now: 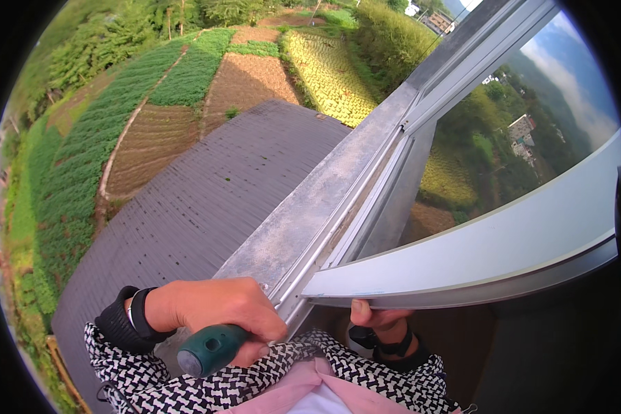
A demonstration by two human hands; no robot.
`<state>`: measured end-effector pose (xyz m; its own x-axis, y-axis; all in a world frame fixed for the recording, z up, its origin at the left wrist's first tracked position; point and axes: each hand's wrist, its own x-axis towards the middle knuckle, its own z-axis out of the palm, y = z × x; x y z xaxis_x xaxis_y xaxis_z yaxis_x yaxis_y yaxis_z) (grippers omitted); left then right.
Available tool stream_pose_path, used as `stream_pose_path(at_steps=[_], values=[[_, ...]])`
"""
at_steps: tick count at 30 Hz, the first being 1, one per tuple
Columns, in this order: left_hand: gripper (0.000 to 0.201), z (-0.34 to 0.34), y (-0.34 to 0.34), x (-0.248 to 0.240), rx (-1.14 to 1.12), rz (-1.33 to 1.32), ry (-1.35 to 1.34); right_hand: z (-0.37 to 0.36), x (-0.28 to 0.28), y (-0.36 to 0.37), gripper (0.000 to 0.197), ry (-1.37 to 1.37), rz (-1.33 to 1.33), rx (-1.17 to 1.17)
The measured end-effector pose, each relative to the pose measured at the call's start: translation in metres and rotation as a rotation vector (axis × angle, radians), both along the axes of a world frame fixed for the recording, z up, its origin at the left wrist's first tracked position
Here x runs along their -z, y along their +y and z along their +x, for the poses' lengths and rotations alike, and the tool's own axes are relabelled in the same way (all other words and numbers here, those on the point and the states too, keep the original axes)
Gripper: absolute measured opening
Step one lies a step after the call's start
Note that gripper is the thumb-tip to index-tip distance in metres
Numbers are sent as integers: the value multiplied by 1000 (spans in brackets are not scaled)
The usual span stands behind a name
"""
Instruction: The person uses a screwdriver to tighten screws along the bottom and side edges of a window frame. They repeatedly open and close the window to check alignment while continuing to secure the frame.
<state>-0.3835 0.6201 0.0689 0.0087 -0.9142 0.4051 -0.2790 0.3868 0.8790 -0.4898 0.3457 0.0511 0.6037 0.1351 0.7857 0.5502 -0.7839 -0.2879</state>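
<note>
My left hand (221,303) is closed round the dark green handle of a screwdriver (214,350), whose butt end points back toward me. Its shaft and tip are hidden by the hand, which is beside the lower corner of the window frame (290,290). On the right, my right hand (378,317) grips the near edge of a white window sash (462,265). The thumb lies against that edge; the other fingers are mostly hidden beneath it. The sash stands at an angle to the frame, with its glass (490,159) reflecting hills, houses and sky.
A pale stone sill (310,186) runs outside along the window track. Beyond and below it lies a grey corrugated roof (200,193), then planted fields (90,138) and trees. The indoor area at the lower right is dark. I wear black-and-white patterned sleeves (138,372).
</note>
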Motion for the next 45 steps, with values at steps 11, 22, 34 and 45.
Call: stream_pose_path(at_steps=[11,22,34,45], values=[[20,7,-38,29,-149,-76,-131,-4,3,-9,38,32,-28,-33],[20,25,-62,40,-273,-199,5,-5,-2,-3,34,78,1,7],[25,2,-19,13,-41,-111,133,-8,14,-20,45,-75,-372,89],[35,12,-18,33,-52,-129,229,-3,8,-11,42,-38,-166,31]])
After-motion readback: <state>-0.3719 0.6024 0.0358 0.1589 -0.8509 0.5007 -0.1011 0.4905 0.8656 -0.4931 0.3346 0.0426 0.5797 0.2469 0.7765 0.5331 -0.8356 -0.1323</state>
